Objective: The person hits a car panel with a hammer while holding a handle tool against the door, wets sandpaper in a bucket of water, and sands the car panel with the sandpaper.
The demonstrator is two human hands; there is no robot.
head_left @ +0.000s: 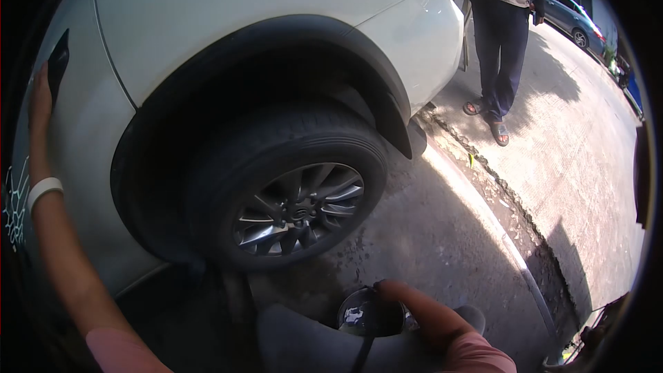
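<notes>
My left hand (41, 97), with a white band on its wrist, rests upright against the side panel of a white car (207, 0), its fingers stretched out. Beside its fingertips is a dark pointed shape (60, 61); I cannot tell whether it is part of the car. Low in front of me, my right hand (389, 290) is at the rim of a dark bucket (341, 317) holding water. Something dark shows at its fingers, which are too hidden to make out. The wheel (301, 213), with its dark tire and silver spokes, stands between my hands.
A black wheel-arch trim (276, 31) curves above the tire. My grey-clad knee (293, 335) is close to the bucket. A person in dark trousers (501, 48) and sandals stands at the car's end. A cracked concrete edge (497, 186) runs past it; a blue car (566, 14) is parked farther off.
</notes>
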